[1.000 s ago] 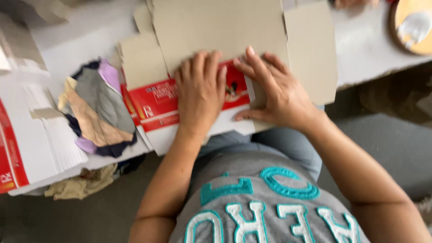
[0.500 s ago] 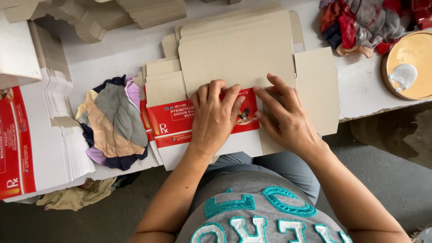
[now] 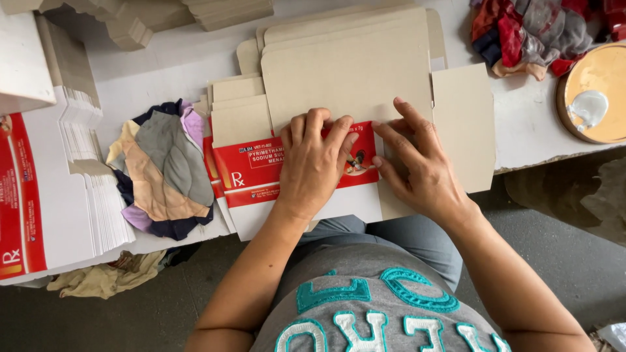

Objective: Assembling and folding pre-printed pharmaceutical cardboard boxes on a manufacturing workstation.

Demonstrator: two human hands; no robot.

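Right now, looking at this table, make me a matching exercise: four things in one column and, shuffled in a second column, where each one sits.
Things:
1. pile of fabric scraps
2. round yellow dish
3. stack of flat white cartons
4. red and white carton blank

Places:
A. far right edge of the table
B. under the left hand and right hand
C. far left of the table
D. just left of the carton being pressed

Pairs: 1-D, 2-A, 3-C, 4-B
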